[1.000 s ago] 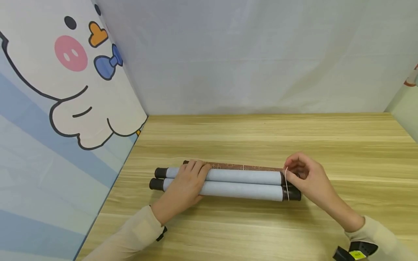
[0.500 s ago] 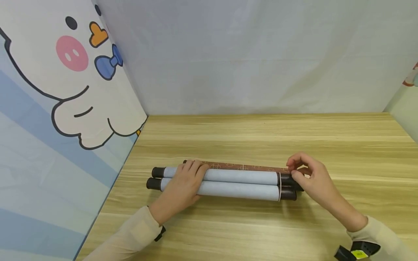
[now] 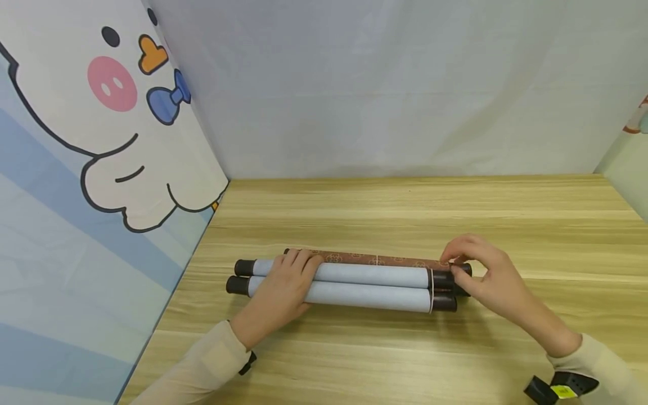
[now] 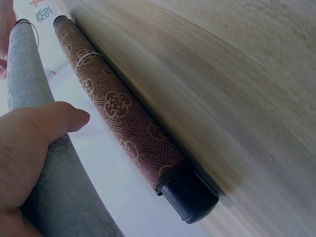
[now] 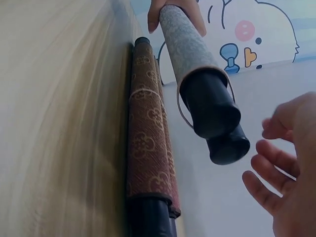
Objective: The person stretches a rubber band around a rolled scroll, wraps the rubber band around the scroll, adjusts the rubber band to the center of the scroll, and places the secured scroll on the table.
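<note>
My left hand [image 3: 286, 287] grips two pale blue hanging scrolls, the upper scroll [image 3: 374, 274] and the lower scroll [image 3: 372, 296], side by side with black knobs at their ends. A thin elastic band [image 3: 432, 298] loops round both where the pale rolls meet the right-hand knobs. In the right wrist view, my right hand [image 5: 289, 168] has bent fingers with nothing between them, a little apart from the black knobs [image 5: 212, 111]. Beneath the raised pair, two brown patterned scrolls [image 5: 148, 123] lie on the table, a white cord [image 5: 146, 91] round them.
The wood-grain table [image 3: 405, 214] stretches behind and in front of the scrolls. A grey-white cloth wall [image 3: 385, 84] rises at its back edge. On the left stands a panel with a cartoon print [image 3: 111, 84].
The elastic band has moved inward from the knobs to their inner ends, and my right fingers have let go of it. The blue scrolls have shifted slightly left in my left hand.
</note>
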{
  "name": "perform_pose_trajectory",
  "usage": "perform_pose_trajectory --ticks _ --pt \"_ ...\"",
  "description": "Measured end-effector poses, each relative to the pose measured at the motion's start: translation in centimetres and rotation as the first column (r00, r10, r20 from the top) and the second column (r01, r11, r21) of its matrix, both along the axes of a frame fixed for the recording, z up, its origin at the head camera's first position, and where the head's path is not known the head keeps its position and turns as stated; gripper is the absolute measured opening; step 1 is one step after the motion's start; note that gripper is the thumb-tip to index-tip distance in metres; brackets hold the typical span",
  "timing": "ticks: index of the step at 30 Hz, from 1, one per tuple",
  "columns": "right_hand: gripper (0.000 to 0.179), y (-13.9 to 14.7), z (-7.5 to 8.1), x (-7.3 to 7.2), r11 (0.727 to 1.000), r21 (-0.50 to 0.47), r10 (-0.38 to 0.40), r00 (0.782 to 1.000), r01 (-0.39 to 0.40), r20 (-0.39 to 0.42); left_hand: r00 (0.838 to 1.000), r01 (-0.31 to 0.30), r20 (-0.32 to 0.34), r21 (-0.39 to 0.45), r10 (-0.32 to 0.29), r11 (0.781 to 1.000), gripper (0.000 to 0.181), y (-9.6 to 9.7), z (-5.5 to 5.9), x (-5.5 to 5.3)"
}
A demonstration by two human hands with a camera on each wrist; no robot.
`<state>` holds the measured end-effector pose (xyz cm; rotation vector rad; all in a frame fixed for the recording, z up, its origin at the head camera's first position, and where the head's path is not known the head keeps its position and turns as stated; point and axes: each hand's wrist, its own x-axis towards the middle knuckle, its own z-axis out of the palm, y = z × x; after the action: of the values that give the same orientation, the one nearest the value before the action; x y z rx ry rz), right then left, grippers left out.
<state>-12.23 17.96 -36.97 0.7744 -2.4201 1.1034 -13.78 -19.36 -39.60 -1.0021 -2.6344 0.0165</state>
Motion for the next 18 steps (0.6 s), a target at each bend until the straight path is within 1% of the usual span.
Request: perform_pose_trajectory --ticks 1,3,5,6,7,8,10,13,16,18 --pt "0.041 0.1 0.0 -0.1 0.999 0.018 0.034 0.998 -0.033 -0.046 1.0 -0.001 0.0 0.0 0.001 1.0 0.09 0.0 0.0 0.0" --pt "0.042 0.3 0.0 -0.4 0.994 0.07 0.098 0.987 -0.089 -0.128 1.0 -0.002 0.0 -0.001 0.002 1.0 0.091 0.0 0.0 0.0" --pt "0.028 0.5 0.0 -0.8 0.984 0.115 0.158 0.968 -0.138 -0.194 1.0 -0.005 -0.002 -0.004 0.005 1.0 0.091 0.0 -0.1 0.0" --pt "0.02 0.6 0.0 -1.0 0.978 0.135 0.183 0.96 -0.157 -0.21 1.0 -0.006 -0.003 -0.007 0.006 1.0 0.091 0.1 -0.1 -0.1" --pt "0.013 0.7 0.0 -1.1 0.973 0.153 0.206 0.954 -0.175 -0.22 1.0 -0.006 -0.005 -0.009 0.006 1.0 0.091 0.1 -0.1 -0.1" --pt "0.014 0.8 0.0 -1.2 0.966 0.176 0.225 0.949 -0.187 -0.223 1.0 -0.006 -0.006 -0.01 0.006 1.0 0.09 0.1 -0.1 -0.1" --pt "0.031 0.9 0.0 -1.5 0.95 0.229 0.265 0.933 -0.21 -0.244 1.0 -0.006 -0.006 -0.013 0.006 1.0 0.09 0.2 -0.1 -0.2" --pt "0.034 1.1 -0.1 -1.8 0.921 0.299 0.331 0.906 -0.249 -0.264 1.0 -0.007 -0.009 -0.017 0.007 1.0 0.089 0.2 -0.3 -0.3" --pt "0.033 1.1 -0.4 -2.2 0.895 0.34 0.39 0.876 -0.289 -0.284 1.0 -0.006 -0.016 -0.018 0.006 1.0 0.089 0.3 -0.4 -0.4" --pt "0.033 1.2 -0.6 -2.3 0.889 0.342 0.406 0.871 -0.305 -0.278 1.0 -0.005 -0.023 -0.021 0.005 1.0 0.088 0.3 -0.5 -0.4"
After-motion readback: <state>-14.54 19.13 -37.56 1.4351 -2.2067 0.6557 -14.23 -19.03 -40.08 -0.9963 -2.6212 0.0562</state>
